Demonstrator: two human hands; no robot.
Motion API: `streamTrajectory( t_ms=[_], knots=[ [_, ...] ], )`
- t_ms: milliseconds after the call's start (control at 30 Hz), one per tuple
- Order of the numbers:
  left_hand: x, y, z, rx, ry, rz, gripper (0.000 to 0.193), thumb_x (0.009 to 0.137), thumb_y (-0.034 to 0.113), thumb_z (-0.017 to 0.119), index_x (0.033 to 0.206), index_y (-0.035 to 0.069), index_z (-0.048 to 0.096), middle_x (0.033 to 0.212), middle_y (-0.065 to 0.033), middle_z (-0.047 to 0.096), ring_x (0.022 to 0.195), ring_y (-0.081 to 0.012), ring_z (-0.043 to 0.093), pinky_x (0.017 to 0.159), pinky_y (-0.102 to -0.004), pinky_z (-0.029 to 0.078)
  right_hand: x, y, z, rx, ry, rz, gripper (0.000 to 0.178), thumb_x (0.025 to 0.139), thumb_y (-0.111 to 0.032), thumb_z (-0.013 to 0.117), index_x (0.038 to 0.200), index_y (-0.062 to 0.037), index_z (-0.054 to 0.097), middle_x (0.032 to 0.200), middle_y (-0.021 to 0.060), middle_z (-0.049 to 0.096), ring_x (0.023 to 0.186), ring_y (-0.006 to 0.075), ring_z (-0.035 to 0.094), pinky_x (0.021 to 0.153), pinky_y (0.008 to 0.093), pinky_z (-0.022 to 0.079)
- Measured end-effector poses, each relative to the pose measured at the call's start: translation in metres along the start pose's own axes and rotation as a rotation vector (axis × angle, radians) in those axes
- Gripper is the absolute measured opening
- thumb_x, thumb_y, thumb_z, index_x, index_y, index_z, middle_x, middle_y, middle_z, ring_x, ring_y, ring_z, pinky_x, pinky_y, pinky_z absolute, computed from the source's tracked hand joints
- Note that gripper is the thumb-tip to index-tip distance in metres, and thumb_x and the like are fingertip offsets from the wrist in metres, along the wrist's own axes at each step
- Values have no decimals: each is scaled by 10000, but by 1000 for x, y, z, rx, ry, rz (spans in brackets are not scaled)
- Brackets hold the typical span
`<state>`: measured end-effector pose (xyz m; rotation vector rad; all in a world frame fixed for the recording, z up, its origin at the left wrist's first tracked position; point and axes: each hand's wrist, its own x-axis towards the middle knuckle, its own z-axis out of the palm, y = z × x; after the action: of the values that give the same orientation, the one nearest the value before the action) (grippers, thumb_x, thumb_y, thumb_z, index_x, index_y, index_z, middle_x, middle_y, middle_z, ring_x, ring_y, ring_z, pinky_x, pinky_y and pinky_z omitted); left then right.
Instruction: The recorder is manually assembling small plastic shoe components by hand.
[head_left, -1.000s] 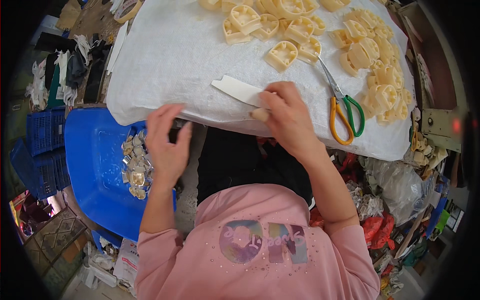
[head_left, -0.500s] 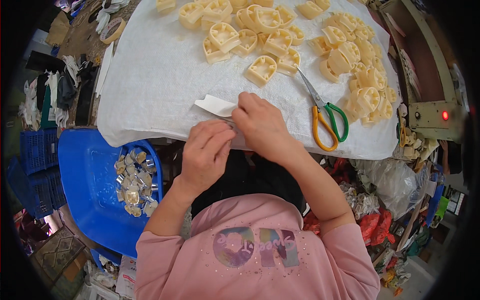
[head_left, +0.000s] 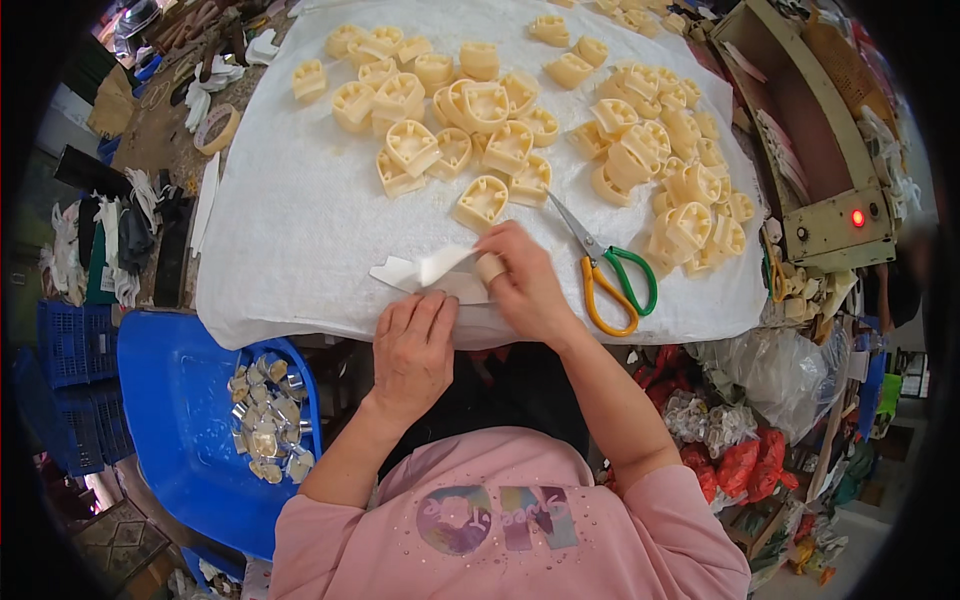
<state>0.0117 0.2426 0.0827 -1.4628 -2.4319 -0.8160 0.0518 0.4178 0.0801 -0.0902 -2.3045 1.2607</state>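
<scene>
A thin white strip [head_left: 392,271] with a notched end lies at the near edge of the cloth-covered table. My left hand [head_left: 412,345] grips its near side with the fingertips. My right hand [head_left: 527,285] is closed on a white, film-like piece [head_left: 442,262], lifted and curled above the strip and blurred by motion. A beige band [head_left: 490,268] shows at the right fingers; whether it is worn or held I cannot tell. Right of that hand lie scissors [head_left: 603,275] with one orange and one green handle. Just beyond sits a cream plastic arched part [head_left: 481,202].
Heaps of similar cream parts [head_left: 640,150] cover the far and right table. A blue tub [head_left: 165,400] with shiny metallic pieces [head_left: 268,420] stands at left. A metal box with a red light [head_left: 838,225] borders the right; a tape roll [head_left: 217,130] lies far left.
My hands have moved apart from their pinch, the right one lifting a white piece off the strip. The view has shifted, so the table and scissors sit lower in the picture.
</scene>
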Motion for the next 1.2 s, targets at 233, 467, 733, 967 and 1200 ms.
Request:
streamTrajectory(
  t_ms=[233, 467, 733, 967, 1200],
  knots=[
    [11, -7, -8, -98, -48, -10, 368, 679, -26, 601, 1045, 11, 581, 999, -127, 554, 950, -316, 515, 813, -397, 424, 3, -8, -79, 135, 475, 170, 120, 783, 9, 581, 869, -55, 526, 926, 81, 558, 746, 126, 558, 515, 224, 448],
    [42, 10, -24, -638, -81, -116, 270, 890, 161, 509, 1075, -29, 563, 906, -140, 596, 752, -243, 587, 652, -337, 474, -3, -53, -62, -580, 90, -281, 206, 586, -19, 653, 730, -58, 510, 882, 70, 559, 719, 223, 550, 553, 321, 443],
    [30, -2, -18, -1673, 133, -839, 431, 986, 234, 330, 1287, -65, 411, 845, -92, 598, 647, -126, 544, 537, -251, 435, 13, -20, -37, -188, -88, 65, 404, 674, 14, 622, 1072, -26, 568, 981, 144, 566, 930, 300, 555, 794, 394, 455],
    [20, -15, -19, -1716, 314, -780, 445, 978, 197, 348, 1342, -58, 344, 859, -126, 594, 733, -158, 553, 614, -274, 447, 32, 10, -2, -644, 38, -88, 432, 700, -55, 639, 1115, 17, 542, 1095, 139, 554, 1015, 317, 516, 860, 373, 456],
    [17, -15, -16, -1714, 279, -744, 439, 976, 218, 352, 1325, -49, 373, 893, -134, 603, 739, -167, 563, 617, -280, 450, 35, -6, -15, -565, 15, 6, 402, 709, -57, 624, 1094, -1, 521, 1045, 160, 548, 1006, 324, 515, 818, 388, 462]
  ],
)
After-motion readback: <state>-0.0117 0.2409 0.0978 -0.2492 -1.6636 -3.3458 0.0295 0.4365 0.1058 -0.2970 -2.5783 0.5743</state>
